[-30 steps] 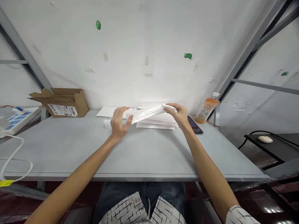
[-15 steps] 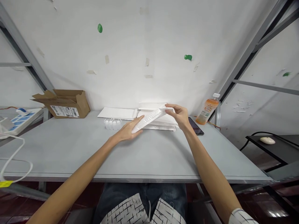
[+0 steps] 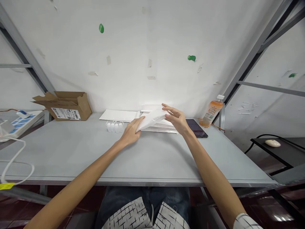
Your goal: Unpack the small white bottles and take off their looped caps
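Note:
Both my hands hold a white padded envelope (image 3: 151, 119) tilted above a stack of the same white envelopes (image 3: 160, 128) at the back of the grey table (image 3: 71, 149). My left hand (image 3: 131, 131) pinches its lower left end near the table top. My right hand (image 3: 175, 118) grips the raised right end, its upper fingers stretched out over the edge. A row of small white bottles (image 3: 114, 126) stands just left of my left hand.
An open cardboard box (image 3: 64, 105) sits at the back left. A flat white sheet (image 3: 119, 115) lies behind the bottles. A dark phone (image 3: 196, 128) and an orange drink bottle (image 3: 211, 112) are to the right. A white cable (image 3: 14, 159) loops at the left edge.
My left hand dropped from the envelope's upper left end to its lower corner near the table. My right hand slid left along the raised end and the envelope tilted steeper.

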`<state>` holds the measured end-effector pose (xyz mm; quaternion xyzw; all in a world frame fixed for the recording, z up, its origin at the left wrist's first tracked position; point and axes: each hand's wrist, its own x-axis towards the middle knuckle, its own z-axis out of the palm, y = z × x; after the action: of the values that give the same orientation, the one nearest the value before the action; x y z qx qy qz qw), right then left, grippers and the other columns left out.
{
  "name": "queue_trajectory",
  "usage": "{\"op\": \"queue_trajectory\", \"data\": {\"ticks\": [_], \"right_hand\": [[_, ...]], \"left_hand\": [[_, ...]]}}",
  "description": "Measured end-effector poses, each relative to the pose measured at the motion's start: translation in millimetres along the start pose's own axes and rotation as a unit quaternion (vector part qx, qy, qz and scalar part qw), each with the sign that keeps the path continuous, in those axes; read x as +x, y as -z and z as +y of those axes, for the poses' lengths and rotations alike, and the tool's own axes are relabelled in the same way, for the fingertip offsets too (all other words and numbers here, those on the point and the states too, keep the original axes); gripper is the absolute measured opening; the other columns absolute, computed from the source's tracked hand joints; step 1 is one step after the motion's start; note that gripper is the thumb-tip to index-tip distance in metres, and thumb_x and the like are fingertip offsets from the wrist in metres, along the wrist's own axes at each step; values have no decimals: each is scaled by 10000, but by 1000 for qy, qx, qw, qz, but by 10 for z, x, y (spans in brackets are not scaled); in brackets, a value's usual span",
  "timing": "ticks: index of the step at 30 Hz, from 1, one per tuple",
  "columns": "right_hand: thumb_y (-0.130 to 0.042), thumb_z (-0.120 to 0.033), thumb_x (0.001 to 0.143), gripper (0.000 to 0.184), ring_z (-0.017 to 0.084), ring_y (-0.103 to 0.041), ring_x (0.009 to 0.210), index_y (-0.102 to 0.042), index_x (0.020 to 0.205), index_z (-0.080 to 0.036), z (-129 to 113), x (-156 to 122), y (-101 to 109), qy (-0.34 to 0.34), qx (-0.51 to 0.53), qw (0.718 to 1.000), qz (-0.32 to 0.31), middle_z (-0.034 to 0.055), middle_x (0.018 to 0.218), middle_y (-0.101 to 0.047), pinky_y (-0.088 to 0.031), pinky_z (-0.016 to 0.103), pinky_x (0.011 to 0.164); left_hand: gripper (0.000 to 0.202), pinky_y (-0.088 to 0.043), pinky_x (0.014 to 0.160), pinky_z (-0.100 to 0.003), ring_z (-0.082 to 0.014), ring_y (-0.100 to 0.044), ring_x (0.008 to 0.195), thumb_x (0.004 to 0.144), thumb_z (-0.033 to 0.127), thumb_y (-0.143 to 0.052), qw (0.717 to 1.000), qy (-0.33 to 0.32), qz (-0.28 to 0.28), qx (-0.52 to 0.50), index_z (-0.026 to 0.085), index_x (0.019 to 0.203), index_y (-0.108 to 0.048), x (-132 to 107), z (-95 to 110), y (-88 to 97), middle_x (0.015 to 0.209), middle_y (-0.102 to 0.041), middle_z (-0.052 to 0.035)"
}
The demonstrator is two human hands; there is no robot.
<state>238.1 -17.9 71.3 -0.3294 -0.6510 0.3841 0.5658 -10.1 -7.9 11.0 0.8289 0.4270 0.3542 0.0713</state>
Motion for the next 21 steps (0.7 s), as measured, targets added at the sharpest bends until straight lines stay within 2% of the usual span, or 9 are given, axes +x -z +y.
{"op": "queue_trajectory", "data": {"ticks": [4, 7, 9, 11, 14, 16, 19, 21], "right_hand": [[-666, -546, 777, 420, 299, -488, 1308, -682, 1105, -284, 25, 37, 28, -26, 18, 999, 29, 87, 1397, -548, -508, 445, 920], [-541, -617, 840, 428, 293, -515, 1283, -671, 1039, -261, 101, 81, 55, -42, 20, 996, 76, 90, 1318, -598, -544, 426, 871], [-530, -601, 845, 411, 293, -576, 1199, -666, 961, -231, 151, 101, 74, -71, 22, 990, 117, 102, 1226, -639, -582, 414, 812], [-628, -506, 793, 320, 276, -642, 1038, -664, 887, -203, 184, 106, 89, -117, 30, 982, 142, 108, 1068, -680, -613, 401, 733], [-737, -338, 681, 220, 207, -655, 757, -678, 823, -180, 193, 92, 100, -171, 54, 978, 102, 73, 834, -681, -603, 335, 575], [-757, -302, 637, 196, 158, -616, 625, -683, 766, -174, 189, 82, 98, -178, 77, 979, 61, 46, 728, -658, -553, 273, 486], [-761, -300, 605, 173, 111, -554, 531, -675, 683, -172, 193, 78, 91, -166, 107, 979, 51, 14, 638, -623, -501, 230, 430], [-748, -284, 601, 159, 98, -529, 505, -688, 703, -177, 201, 78, 89, -162, 103, 979, 63, -2, 616, -617, -491, 226, 423]], "left_hand": [[684, -469, 963, -443, -285, -544, 1155, 770, 101, -476, 999, 6, 15, 33, 204, 1441, -401, 3, 30, 27, 1280, -568, -106], [659, -474, 953, -437, -287, -550, 1143, 787, 122, -493, 998, -1, 35, 53, 216, 1435, -414, -1, 37, 19, 1268, -574, -106], [655, -471, 952, -436, -288, -554, 1133, 790, 132, -507, 996, -10, 46, 69, 223, 1432, -418, -1, 34, 14, 1265, -576, -108], [649, -459, 954, -439, -291, -555, 1121, 786, 140, -520, 994, -19, 50, 91, 222, 1423, -425, 1, 28, 15, 1259, -576, -112], [634, -448, 948, -437, -296, -554, 1106, 780, 149, -534, 990, -39, 47, 125, 201, 1405, -439, 4, 18, 24, 1245, -573, -123], [628, -446, 941, -429, -295, -552, 1103, 777, 145, -532, 988, -53, 42, 139, 185, 1397, -444, 4, 12, 29, 1247, -566, -129], [634, -443, 938, -423, -290, -551, 1100, 769, 137, -530, 986, -65, 35, 152, 197, 1395, -446, -2, 8, 33, 1256, -554, -128], [642, -443, 936, -421, -288, -551, 1101, 766, 139, -535, 984, -68, 30, 159, 218, 1396, -442, -5, 10, 36, 1251, -554, -123]]}}
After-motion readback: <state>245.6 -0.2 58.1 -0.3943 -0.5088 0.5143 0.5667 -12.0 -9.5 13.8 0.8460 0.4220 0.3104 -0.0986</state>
